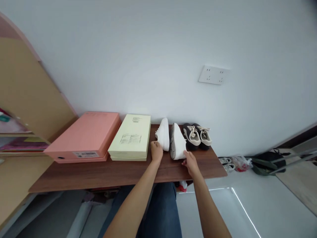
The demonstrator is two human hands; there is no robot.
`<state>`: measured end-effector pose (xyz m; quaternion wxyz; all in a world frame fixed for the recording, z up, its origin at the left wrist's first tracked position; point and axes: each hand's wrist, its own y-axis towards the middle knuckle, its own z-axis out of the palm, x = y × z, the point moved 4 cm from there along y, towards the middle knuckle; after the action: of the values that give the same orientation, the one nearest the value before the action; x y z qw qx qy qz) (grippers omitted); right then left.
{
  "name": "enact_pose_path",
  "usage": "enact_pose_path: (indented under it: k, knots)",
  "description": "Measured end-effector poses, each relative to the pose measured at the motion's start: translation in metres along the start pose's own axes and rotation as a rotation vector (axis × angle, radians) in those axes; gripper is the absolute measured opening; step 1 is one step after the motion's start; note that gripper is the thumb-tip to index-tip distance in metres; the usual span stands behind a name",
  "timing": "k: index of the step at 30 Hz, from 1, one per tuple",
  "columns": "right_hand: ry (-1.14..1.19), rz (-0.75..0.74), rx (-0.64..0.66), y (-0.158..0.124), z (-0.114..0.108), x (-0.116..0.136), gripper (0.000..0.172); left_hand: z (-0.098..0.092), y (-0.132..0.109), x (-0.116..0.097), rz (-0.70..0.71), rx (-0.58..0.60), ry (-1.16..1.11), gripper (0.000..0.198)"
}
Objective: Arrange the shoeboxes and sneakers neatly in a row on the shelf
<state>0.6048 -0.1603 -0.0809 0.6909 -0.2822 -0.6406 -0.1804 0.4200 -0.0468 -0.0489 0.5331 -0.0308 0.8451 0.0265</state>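
Two white sneakers lie tipped on their sides on the brown wooden table. My left hand (157, 151) is closed at the near left edge of the left white sneaker (163, 134), its fingertips partly hidden. The right white sneaker (178, 142) shows its grey-patterned sole facing left. My right hand (190, 162) pinches that sneaker near its lower right end, thumb on the white upper. Just to the right stands a pair of black and beige sneakers (199, 139) with cream laces, touched by neither hand.
A pale yellow shoebox (131, 135) and a larger pink shoebox (86, 134) sit left on the wooden table (119, 172). A shelf unit (29, 86) borders the left side. The wall holds a socket plate (214, 75). Bags and shoes (229, 167) lie on the floor at right.
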Motion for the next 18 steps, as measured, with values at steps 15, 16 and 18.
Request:
enact_pose_path:
  k: [15, 16, 18]
  knots:
    - [-0.861, -0.281, -0.239, 0.117, -0.113, 0.074, 0.022, 0.178, -0.053, -0.144, 0.212, 0.591, 0.318, 0.038]
    - [-0.75, -0.256, -0.266, 0.118, -0.12, 0.071, 0.027, 0.179, -0.049, -0.145, 0.21, 0.576, 0.329, 0.034]
    - [-0.416, -0.188, -0.311, 0.121, -0.134, 0.064, 0.036, 0.173, -0.043, -0.142, 0.214, 0.512, 0.239, 0.032]
